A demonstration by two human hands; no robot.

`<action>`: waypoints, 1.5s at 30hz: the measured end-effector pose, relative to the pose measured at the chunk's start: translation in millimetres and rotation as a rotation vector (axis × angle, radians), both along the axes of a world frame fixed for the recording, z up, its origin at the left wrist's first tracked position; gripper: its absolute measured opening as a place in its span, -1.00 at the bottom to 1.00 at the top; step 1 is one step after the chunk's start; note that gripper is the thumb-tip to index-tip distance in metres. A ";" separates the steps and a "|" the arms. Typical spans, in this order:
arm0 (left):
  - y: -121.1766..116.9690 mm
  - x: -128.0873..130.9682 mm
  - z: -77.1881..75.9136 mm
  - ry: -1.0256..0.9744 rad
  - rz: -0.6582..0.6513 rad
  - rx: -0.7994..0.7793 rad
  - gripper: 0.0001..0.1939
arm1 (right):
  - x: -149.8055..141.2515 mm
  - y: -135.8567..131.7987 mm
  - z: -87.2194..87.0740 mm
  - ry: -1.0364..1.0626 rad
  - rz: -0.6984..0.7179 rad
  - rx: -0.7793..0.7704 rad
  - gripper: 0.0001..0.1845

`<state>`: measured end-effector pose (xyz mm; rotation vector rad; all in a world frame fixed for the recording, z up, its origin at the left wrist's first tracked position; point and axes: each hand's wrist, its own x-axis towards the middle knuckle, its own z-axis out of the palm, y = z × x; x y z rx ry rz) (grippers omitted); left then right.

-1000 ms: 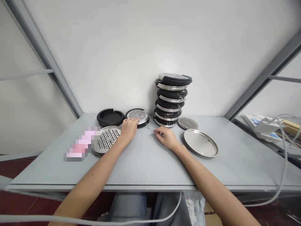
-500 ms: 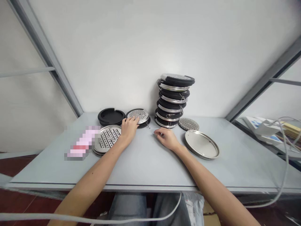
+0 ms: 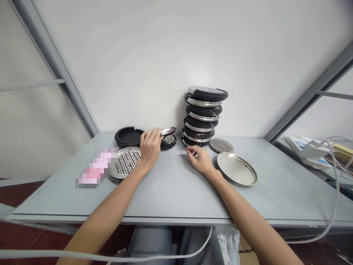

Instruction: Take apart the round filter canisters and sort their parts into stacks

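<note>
My left hand (image 3: 151,147) is closed on the near-left edge of a round grater (image 3: 168,131) with a shiny metal face and a black rim. That grater is tilted up off another black-rimmed round grater (image 3: 168,140) beneath it. My fingers hide part of both. Loosely curled, my right hand (image 3: 200,159) hovers at the table in front of a tall stack of graters (image 3: 200,119), with a gap between thumb and fingers and nothing seen in it. Below my left wrist lies a pile of bare metal grater discs (image 3: 125,163).
Black round rings (image 3: 129,136) lie at the back left. A perforated disc (image 3: 221,145) and a pile of plain metal lids (image 3: 237,169) are at the right. A blurred pink item (image 3: 96,169) lies left. A white cable (image 3: 335,184) hangs over the table's right side.
My left hand has taken hold of the top grater and tipped it up, showing the one below. My right hand has shifted slightly right and toward the stack.
</note>
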<state>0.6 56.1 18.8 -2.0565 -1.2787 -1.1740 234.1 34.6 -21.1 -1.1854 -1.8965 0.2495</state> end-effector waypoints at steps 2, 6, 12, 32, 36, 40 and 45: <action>-6.7 2.8 3.3 0.017 -0.089 0.058 -0.69 | 0.9 2.6 0.1 0.131 -0.027 -0.072 -0.68; -23.0 12.7 3.2 0.084 -0.243 0.138 -0.73 | 1.9 8.3 0.7 0.581 0.016 -0.281 -0.37; -41.9 19.3 -2.7 0.154 -0.385 0.182 -0.72 | -3.5 9.4 1.1 0.851 0.142 -0.463 -0.31; -57.5 5.1 -8.8 0.287 -0.630 -0.472 -0.16 | -7.6 4.8 -5.7 0.763 0.298 -0.685 -0.46; -50.7 -5.2 -6.4 0.347 -0.524 -0.717 0.22 | -9.9 1.9 -4.6 0.662 0.294 -0.654 -0.46; -48.1 -8.9 -9.3 0.363 -0.517 -0.835 0.30 | -9.7 -0.6 -1.4 0.563 0.295 -0.629 -0.43; -47.8 -9.1 -11.1 0.358 -0.548 -0.823 0.20 | -9.1 -0.3 -1.2 0.291 0.269 -0.463 -0.47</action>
